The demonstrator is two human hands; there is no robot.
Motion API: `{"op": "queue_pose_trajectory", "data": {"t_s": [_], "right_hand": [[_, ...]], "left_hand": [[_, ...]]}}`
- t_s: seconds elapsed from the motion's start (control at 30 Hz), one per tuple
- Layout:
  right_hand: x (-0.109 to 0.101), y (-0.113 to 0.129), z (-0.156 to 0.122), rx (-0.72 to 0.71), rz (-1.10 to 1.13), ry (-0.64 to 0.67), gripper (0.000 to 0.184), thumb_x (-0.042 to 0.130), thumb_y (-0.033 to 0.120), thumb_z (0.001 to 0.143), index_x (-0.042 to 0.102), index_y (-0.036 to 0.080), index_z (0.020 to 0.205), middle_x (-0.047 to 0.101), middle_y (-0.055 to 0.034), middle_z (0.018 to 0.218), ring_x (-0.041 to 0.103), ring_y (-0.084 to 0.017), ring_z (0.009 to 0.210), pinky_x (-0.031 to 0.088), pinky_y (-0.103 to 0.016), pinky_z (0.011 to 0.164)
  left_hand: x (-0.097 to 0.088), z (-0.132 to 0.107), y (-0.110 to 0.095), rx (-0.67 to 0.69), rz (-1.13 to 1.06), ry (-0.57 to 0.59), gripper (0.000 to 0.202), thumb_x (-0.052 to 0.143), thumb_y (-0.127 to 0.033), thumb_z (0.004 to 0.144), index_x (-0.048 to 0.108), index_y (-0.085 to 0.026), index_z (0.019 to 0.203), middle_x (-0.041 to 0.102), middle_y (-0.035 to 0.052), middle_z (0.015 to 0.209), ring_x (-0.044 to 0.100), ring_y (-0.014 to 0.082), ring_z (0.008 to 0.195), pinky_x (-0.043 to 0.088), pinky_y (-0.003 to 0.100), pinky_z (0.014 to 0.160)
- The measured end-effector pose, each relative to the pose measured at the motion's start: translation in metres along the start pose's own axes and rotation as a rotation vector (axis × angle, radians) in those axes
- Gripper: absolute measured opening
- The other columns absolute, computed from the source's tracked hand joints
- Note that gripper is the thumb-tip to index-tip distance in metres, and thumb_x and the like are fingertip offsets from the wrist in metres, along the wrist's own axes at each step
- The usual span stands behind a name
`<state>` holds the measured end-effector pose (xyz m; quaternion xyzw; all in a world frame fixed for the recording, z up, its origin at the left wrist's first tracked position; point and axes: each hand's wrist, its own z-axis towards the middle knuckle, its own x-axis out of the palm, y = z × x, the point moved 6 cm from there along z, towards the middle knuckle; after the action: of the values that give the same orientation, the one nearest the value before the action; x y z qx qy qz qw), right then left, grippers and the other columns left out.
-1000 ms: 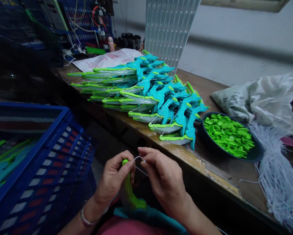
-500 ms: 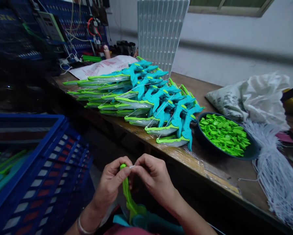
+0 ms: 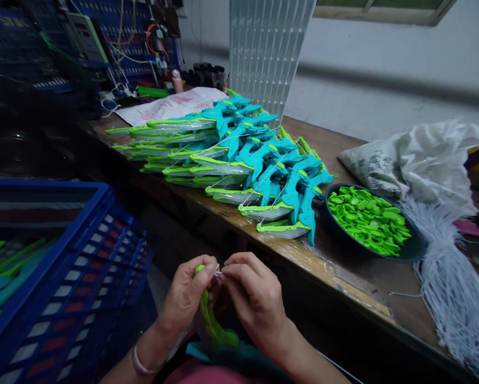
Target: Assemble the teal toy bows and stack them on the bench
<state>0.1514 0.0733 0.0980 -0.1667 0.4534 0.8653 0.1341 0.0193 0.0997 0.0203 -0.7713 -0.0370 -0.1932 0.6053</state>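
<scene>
Below the table's edge, over my lap, my left hand (image 3: 191, 293) grips the green limb tip of a toy bow (image 3: 210, 320) between thumb and fingers. The bow's teal body lies lower down, partly behind my right forearm. My right hand (image 3: 256, 296) pinches a white string (image 3: 217, 273) close to that tip, its fingertips almost touching those of my left hand. A small loop of the string shows between the hands; whether it is knotted I cannot tell. On the table is a heap of similar teal and green toy bows (image 3: 259, 160), several with white strings across them.
A dark bowl (image 3: 417, 248) of small green plastic parts (image 3: 367, 218) stands on the table (image 3: 343, 277), beside a bundle of white strings (image 3: 447, 282) and a white sack (image 3: 423, 160). At left is a blue crate (image 3: 63, 277) holding more bow pieces.
The string end between my fingertips now forms a small loop, and my right fingers have curled closer around it. My left hand still grips the limb tip. The view has shifted slightly.
</scene>
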Motion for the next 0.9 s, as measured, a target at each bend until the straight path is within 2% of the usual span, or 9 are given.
{"op": "queue_pose_trajectory", "data": {"t_s": [0.1, 0.2, 0.3, 0.37, 0.43, 0.57, 0.7, 0.8, 0.9], "right_hand": [[-0.001, 0.002, 0.005, -0.019, 0.07, 0.005, 0.014, 0.055, 0.007, 0.096, 0.062, 0.018, 0.099, 0.064, -0.008, 0.106, 0.064, -0.015, 0.094, 0.052, -0.025, 0.08], [0.001, 0.004, 0.01, -0.017, 0.1, 0.042, 0.012, 0.054, 0.009, 0.098, 0.061, 0.018, 0.096, 0.065, -0.0059, 0.098, 0.063, -0.014, 0.088, 0.052, -0.025, 0.078], [0.002, -0.005, 0.011, 0.124, 0.137, 0.053, 0.011, 0.055, 0.014, 0.098, 0.059, 0.019, 0.089, 0.063, -0.0022, 0.087, 0.061, -0.013, 0.078, 0.05, -0.025, 0.071], [0.003, -0.015, 0.009, 0.262, 0.188, 0.048, 0.007, 0.059, 0.015, 0.096, 0.058, 0.021, 0.092, 0.063, 0.0001, 0.084, 0.061, -0.012, 0.074, 0.049, -0.024, 0.068], [0.004, -0.021, 0.008, 0.327, 0.208, 0.047, 0.006, 0.062, 0.017, 0.095, 0.058, 0.021, 0.093, 0.063, 0.0015, 0.082, 0.061, -0.012, 0.072, 0.048, -0.024, 0.067], [0.005, -0.017, 0.01, 0.168, 0.118, 0.037, 0.012, 0.059, 0.017, 0.097, 0.059, 0.019, 0.086, 0.06, -0.0007, 0.084, 0.059, -0.012, 0.075, 0.048, -0.024, 0.067], [0.008, -0.01, 0.006, 0.003, -0.039, -0.002, 0.011, 0.055, 0.014, 0.1, 0.065, 0.018, 0.099, 0.061, -0.0064, 0.094, 0.06, -0.014, 0.081, 0.051, -0.025, 0.068], [0.013, -0.005, 0.001, -0.124, -0.194, -0.05, 0.014, 0.052, 0.01, 0.099, 0.064, 0.016, 0.104, 0.062, -0.0087, 0.092, 0.059, -0.016, 0.079, 0.051, -0.026, 0.065], [0.018, -0.001, -0.003, -0.228, -0.357, -0.088, 0.01, 0.053, 0.009, 0.098, 0.063, 0.013, 0.1, 0.061, -0.0091, 0.085, 0.057, -0.017, 0.074, 0.049, -0.027, 0.06]], "left_hand": [[-0.001, 0.001, 0.002, -0.006, -0.036, 0.037, 0.034, 0.067, -0.044, 0.09, 0.056, -0.017, 0.072, 0.048, -0.0046, 0.056, 0.043, 0.0078, 0.047, 0.035, 0.018, 0.044], [-0.002, 0.002, 0.002, 0.007, -0.054, 0.049, 0.03, 0.071, -0.042, 0.088, 0.06, -0.017, 0.075, 0.051, -0.0043, 0.058, 0.045, 0.0075, 0.047, 0.036, 0.017, 0.045], [-0.002, 0.002, 0.001, 0.013, -0.048, 0.016, 0.03, 0.073, -0.041, 0.086, 0.06, -0.017, 0.073, 0.052, -0.0045, 0.055, 0.047, 0.0076, 0.046, 0.037, 0.017, 0.045], [-0.001, 0.001, -0.001, 0.015, -0.031, -0.003, 0.03, 0.073, -0.041, 0.086, 0.06, -0.017, 0.072, 0.053, -0.0047, 0.054, 0.048, 0.0076, 0.045, 0.039, 0.017, 0.044], [-0.001, 0.001, -0.002, 0.02, -0.015, -0.007, 0.029, 0.072, -0.04, 0.088, 0.061, -0.017, 0.073, 0.053, -0.0045, 0.054, 0.049, 0.0076, 0.046, 0.04, 0.017, 0.045], [-0.001, 0.002, -0.002, 0.016, -0.036, 0.035, 0.028, 0.069, -0.041, 0.089, 0.062, -0.017, 0.076, 0.053, -0.0043, 0.055, 0.048, 0.008, 0.046, 0.041, 0.017, 0.046], [-0.002, 0.002, 0.003, -0.012, -0.122, 0.077, 0.027, 0.069, -0.04, 0.09, 0.061, -0.017, 0.079, 0.051, -0.0046, 0.056, 0.047, 0.0077, 0.046, 0.041, 0.017, 0.046], [-0.003, 0.003, 0.006, -0.051, -0.169, 0.054, 0.025, 0.071, -0.039, 0.088, 0.06, -0.017, 0.081, 0.051, -0.0052, 0.056, 0.045, 0.007, 0.046, 0.039, 0.016, 0.045], [-0.003, 0.005, 0.008, -0.08, -0.182, 0.026, 0.029, 0.074, -0.04, 0.085, 0.058, -0.018, 0.079, 0.051, -0.0057, 0.055, 0.044, 0.0068, 0.045, 0.038, 0.016, 0.044]]}}
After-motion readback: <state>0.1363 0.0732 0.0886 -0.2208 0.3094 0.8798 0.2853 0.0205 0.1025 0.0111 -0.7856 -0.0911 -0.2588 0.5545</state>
